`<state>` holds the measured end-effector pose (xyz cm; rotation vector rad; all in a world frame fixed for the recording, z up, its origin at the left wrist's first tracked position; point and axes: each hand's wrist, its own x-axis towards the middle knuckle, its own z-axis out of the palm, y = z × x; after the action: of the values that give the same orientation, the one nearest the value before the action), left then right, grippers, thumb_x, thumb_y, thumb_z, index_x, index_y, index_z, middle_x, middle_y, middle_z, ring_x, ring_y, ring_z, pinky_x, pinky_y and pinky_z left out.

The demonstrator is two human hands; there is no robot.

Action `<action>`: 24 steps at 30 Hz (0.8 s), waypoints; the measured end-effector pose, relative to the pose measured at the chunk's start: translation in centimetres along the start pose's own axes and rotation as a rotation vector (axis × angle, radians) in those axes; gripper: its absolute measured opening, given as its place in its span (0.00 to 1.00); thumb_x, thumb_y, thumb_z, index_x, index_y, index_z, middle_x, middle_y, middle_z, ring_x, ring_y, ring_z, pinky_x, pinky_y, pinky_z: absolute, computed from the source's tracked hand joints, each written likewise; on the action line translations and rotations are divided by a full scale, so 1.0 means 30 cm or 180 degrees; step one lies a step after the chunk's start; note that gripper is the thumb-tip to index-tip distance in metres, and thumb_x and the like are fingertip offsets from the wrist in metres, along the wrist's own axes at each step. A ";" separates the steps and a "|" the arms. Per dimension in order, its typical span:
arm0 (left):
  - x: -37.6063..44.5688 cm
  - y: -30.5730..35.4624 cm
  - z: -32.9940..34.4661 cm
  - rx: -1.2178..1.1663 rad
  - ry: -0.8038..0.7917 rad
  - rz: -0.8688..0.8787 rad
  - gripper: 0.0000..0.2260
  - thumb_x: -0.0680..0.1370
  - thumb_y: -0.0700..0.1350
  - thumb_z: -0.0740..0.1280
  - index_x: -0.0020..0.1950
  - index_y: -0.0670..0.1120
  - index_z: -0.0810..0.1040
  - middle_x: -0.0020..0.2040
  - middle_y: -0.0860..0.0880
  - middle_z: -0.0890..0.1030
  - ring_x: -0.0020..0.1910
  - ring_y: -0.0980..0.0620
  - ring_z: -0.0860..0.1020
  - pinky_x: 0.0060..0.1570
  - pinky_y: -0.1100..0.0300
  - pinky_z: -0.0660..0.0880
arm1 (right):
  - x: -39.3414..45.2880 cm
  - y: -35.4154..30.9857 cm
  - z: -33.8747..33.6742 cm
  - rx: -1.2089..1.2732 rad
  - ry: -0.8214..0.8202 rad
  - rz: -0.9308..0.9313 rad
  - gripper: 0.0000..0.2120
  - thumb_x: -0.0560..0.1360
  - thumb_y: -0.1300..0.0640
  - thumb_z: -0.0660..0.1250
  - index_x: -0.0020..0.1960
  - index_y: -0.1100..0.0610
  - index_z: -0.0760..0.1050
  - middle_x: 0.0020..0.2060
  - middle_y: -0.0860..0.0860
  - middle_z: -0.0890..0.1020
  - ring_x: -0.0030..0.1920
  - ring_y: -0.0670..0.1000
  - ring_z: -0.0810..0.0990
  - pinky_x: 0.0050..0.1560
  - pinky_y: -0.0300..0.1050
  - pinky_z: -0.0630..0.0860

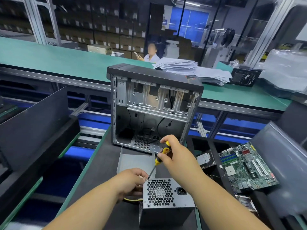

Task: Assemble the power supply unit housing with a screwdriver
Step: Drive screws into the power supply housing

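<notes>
We get even, cool overhead light, fairly bright on the near bench, no hard shadows. Only soft shade sits under the left hand (131,181) and right hand (174,156). The far room is dimmer; a blue-lit window (191,22) glows far right of centre. Glass partition (216,39) at far right carries reflections. Mild glare on the plastic bags (285,70) far right and on the grey panel (280,171) near right. We see strong wide-angle bending: shelving (41,22) and bench edges bow at left and right borders. Centre is sharp, including the computer case (152,105); bottom corners smear, far boxes look soft.
</notes>
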<state>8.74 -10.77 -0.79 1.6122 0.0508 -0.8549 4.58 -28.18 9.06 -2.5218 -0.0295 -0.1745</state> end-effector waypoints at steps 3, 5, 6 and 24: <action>0.002 0.002 -0.003 -0.0063 0.0057 -0.0007 0.07 0.81 0.36 0.61 0.51 0.43 0.78 0.42 0.44 0.84 0.40 0.48 0.83 0.44 0.56 0.81 | -0.002 -0.018 -0.001 -0.0088 -0.0105 -0.0028 0.15 0.79 0.50 0.65 0.54 0.35 0.61 0.34 0.41 0.75 0.38 0.35 0.75 0.30 0.33 0.65; -0.001 0.002 -0.003 -0.0057 0.0050 0.0016 0.07 0.80 0.36 0.61 0.51 0.43 0.78 0.39 0.44 0.84 0.38 0.48 0.83 0.42 0.56 0.81 | 0.004 -0.031 -0.009 -0.0163 -0.0208 -0.0113 0.14 0.79 0.51 0.65 0.55 0.36 0.62 0.36 0.41 0.76 0.37 0.40 0.77 0.33 0.36 0.70; -0.004 0.002 0.000 0.0001 0.0059 0.0037 0.07 0.80 0.36 0.61 0.51 0.43 0.78 0.37 0.45 0.83 0.36 0.48 0.82 0.40 0.57 0.80 | 0.008 -0.039 -0.016 -0.0203 -0.0288 -0.0174 0.14 0.79 0.52 0.65 0.55 0.37 0.63 0.38 0.41 0.77 0.38 0.41 0.77 0.35 0.38 0.72; -0.014 -0.012 0.025 0.0229 0.0507 0.0160 0.12 0.78 0.36 0.63 0.38 0.49 0.79 0.40 0.41 0.79 0.41 0.44 0.76 0.59 0.46 0.75 | 0.078 -0.132 -0.034 -0.1788 -0.0373 -0.0281 0.21 0.77 0.37 0.60 0.35 0.51 0.64 0.29 0.47 0.70 0.30 0.48 0.67 0.28 0.42 0.61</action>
<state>7.90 -11.15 -0.84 1.7397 0.0922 -0.6952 6.53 -25.58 12.47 -3.0917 -0.1589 -0.0751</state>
